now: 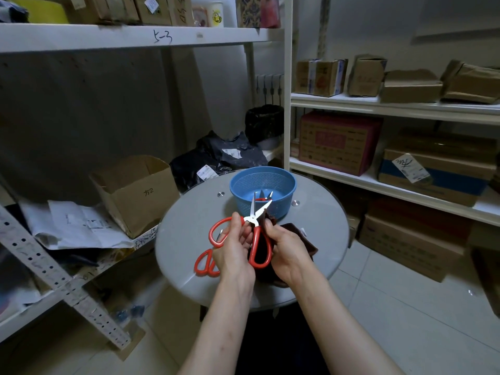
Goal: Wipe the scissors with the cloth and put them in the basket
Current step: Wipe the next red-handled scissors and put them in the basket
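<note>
Red-handled scissors point(254, 217) are held up over the round grey table point(189, 234), blades spread and pointing away toward the blue basket point(263, 182). My left hand point(234, 249) grips them near the pivot and left handle loop. My right hand point(286, 249) holds a dark brown cloth point(300, 239) and presses it against the right blade and handle. Another pair of red-handled scissors point(204, 263) lies on the table under my left hand, mostly hidden. Inside the basket lies one more pair of scissors point(266, 197), partly seen.
White shelving with cardboard boxes point(341, 143) stands at the right. An open cardboard box point(135, 190) and papers sit on a low shelf at the left. Black plastic bags point(216, 161) lie behind the table. Tiled floor lies to the right.
</note>
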